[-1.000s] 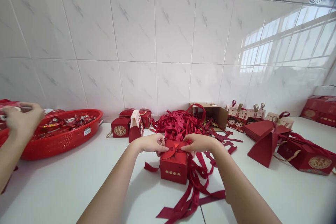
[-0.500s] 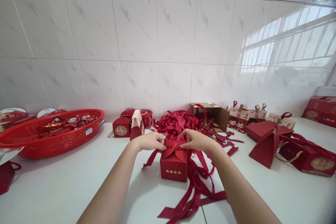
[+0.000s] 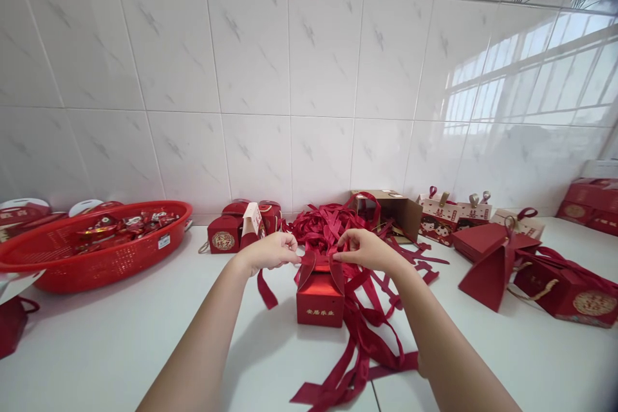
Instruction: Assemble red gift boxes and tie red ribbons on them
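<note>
A small red gift box (image 3: 320, 304) with gold lettering stands upright on the white table in front of me. Its curved top flaps are raised at the left and right. My left hand (image 3: 276, 251) pinches the upper edge of the left flap, fingers closed. On the opposite side, my right hand (image 3: 365, 250) pinches the right flap at its top. A dark red ribbon (image 3: 266, 290) hangs below my left hand. More loose ribbons (image 3: 360, 360) trail along the box's right side, and a tangled ribbon pile (image 3: 333, 222) lies behind it.
At left sits a red plastic basket (image 3: 111, 264) holding wrapped sweets. Several finished-looking red boxes (image 3: 224, 234) stand near the wall. An open cardboard box (image 3: 410, 215) lies behind the ribbons. More red boxes (image 3: 570, 290) occupy the right side. A tiled wall (image 3: 318, 161) bounds the back.
The box's top flaps have risen and parted from their folded, overlapping position. Both hands have moved slightly upward with them. The ribbon at the left has shifted a little.
</note>
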A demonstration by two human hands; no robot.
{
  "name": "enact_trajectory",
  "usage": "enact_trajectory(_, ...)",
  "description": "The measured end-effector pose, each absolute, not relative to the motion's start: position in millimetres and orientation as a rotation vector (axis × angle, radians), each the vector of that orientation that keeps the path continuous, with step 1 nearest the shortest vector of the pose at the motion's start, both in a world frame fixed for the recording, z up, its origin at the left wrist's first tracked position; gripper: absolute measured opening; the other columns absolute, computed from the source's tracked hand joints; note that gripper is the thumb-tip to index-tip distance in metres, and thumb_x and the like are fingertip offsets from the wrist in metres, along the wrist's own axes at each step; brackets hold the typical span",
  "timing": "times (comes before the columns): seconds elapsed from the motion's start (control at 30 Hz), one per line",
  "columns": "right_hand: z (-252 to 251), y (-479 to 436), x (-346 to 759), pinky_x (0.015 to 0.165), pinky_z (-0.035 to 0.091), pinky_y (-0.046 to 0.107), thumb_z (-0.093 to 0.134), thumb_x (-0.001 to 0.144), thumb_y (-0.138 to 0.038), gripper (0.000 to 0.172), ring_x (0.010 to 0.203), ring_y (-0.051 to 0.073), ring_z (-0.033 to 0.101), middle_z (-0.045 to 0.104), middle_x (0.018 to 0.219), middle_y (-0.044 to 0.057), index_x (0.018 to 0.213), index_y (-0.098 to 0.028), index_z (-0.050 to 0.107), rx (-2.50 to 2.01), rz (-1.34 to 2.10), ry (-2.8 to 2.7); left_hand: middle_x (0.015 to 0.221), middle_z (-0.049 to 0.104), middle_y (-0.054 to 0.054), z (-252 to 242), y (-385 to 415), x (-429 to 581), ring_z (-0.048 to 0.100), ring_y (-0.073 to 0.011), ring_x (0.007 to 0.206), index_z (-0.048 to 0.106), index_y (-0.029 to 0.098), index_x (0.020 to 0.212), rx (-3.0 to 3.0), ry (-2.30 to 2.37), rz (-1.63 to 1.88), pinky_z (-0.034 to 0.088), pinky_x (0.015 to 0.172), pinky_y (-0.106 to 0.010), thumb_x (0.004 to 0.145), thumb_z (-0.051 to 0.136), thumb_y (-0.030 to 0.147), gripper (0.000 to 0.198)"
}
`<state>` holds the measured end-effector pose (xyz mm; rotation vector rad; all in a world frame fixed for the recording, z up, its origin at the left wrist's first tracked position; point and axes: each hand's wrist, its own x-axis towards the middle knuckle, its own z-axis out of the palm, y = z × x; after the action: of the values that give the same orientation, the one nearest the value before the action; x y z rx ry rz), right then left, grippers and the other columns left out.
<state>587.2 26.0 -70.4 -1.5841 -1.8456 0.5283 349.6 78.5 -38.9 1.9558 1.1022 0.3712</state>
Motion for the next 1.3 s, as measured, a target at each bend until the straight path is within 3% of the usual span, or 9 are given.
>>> enact_trajectory(0.13, -66, 21, 591, 0.049, 0.031, 0.024, 0.066, 0.072, -0.049, 0.032, 0.056, 0.011, 0.044, 0.051, 0.06, -0.003, 0.066, -0.019, 0.057, -1.713, 0.563, -1.895, 0.051, 0.045, 0.006, -42, 82, 348, 0.032, -0.0097, 0.046, 0.058, 0.02, 0.068, 2.024, 1.195, 0.267, 0.018, 0.045, -0.024, 0.059, 0.072, 0.049, 0.034)
enact_trajectory(0.27, -66, 20, 595, 0.045, 0.022, 0.025, 0.064, 0.071, -0.052, 0.045, 0.048, 0.009, 0.031, 0.035, 0.05, -0.005, 0.051, -0.019, 0.04, -1.784, 0.613, -1.935, 0.05, 0.044, 0.004, -45, 84, 347, 0.032, -0.0107, 0.048, 0.054, 0.019, 0.054, 2.079, 1.262, 0.229, 0.019, 0.047, -0.025, 0.057, 0.069, 0.063, 0.047)
enact_trajectory(0.53, -65, 18, 608, 0.044, 0.016, 0.026, 0.07, 0.066, -0.047, 0.054, 0.046, 0.008, 0.022, 0.025, 0.046, -0.007, 0.046, -0.02, 0.027, -1.877, 0.628, -1.922, 0.055, 0.041, 0.003, -53, 97, 340, 0.035, -0.0133, 0.055, 0.044, 0.02, 0.046, 2.119, 1.438, 0.231, 0.022, 0.052, -0.025, 0.045, 0.077, 0.049, 0.044)
enact_trajectory(0.63, -61, 14, 617, 0.044, 0.019, 0.026, 0.069, 0.067, -0.043, 0.048, 0.045, 0.008, 0.025, 0.028, 0.046, -0.007, 0.047, -0.02, 0.031, -1.925, 0.598, -1.856, 0.058, 0.046, 0.0, -50, 96, 333, 0.04, -0.0161, 0.058, 0.049, 0.02, 0.045, 2.114, 1.507, 0.199, 0.026, 0.054, -0.026, 0.044, 0.075, 0.053, 0.041)
enact_trajectory(0.73, -58, 12, 625, 0.044, 0.022, 0.025, 0.068, 0.068, -0.042, 0.041, 0.047, 0.008, 0.03, 0.034, 0.047, -0.006, 0.05, -0.02, 0.038, -1.949, 0.571, -1.798, 0.072, 0.057, -0.004, -45, 93, 328, 0.049, -0.0205, 0.068, 0.062, 0.02, 0.052, 2.145, 1.477, 0.186, 0.032, 0.059, -0.027, 0.054, 0.064, 0.068, 0.049)
enact_trajectory(0.83, -58, 13, 628, 0.045, 0.025, 0.024, 0.069, 0.067, -0.039, 0.037, 0.049, 0.008, 0.034, 0.039, 0.05, -0.005, 0.051, -0.019, 0.042, -1.965, 0.575, -1.785, 0.066, 0.054, -0.004, -44, 93, 327, 0.048, -0.0184, 0.061, 0.058, 0.019, 0.051, 2.158, 1.496, 0.175, 0.032, 0.056, -0.026, 0.06, 0.054, 0.076, 0.057)
enact_trajectory(1.0, -62, 14, 626, 0.043, 0.027, 0.024, 0.073, 0.062, -0.033, 0.03, 0.048, 0.009, 0.038, 0.045, 0.052, -0.004, 0.051, -0.018, 0.049, -2.016, 0.68, -1.837, 0.057, 0.049, 0.001, -56, 100, 332, 0.039, -0.012, 0.047, 0.045, 0.02, 0.052, 2.137, 1.51, 0.154, 0.028, 0.046, -0.024, 0.052, 0.069, 0.066, 0.052)
enact_trajectory(1.13, -69, 17, 625, 0.042, 0.023, 0.025, 0.074, 0.058, -0.029, 0.035, 0.045, 0.008, 0.03, 0.037, 0.045, -0.006, 0.044, -0.019, 0.043, -2.008, 0.776, -1.938, 0.06, 0.057, -0.003, -68, 102, 339, 0.043, -0.0123, 0.04, 0.051, 0.02, 0.054, 2.099, 1.493, 0.111, 0.031, 0.04, -0.025, 0.05, 0.072, 0.062, 0.048)
enact_trajectory(1.3, -75, 22, 627, 0.045, 0.021, 0.025, 0.077, 0.054, -0.031, 0.038, 0.047, 0.009, 0.031, 0.037, 0.044, -0.006, 0.041, -0.019, 0.043, -1.997, 0.813, -1.998, 0.06, 0.06, -0.005, -73, 106, 341, 0.043, -0.0128, 0.037, 0.052, 0.02, 0.052, 2.07, 1.461, 0.138, 0.033, 0.038, -0.027, 0.05, 0.073, 0.059, 0.045)
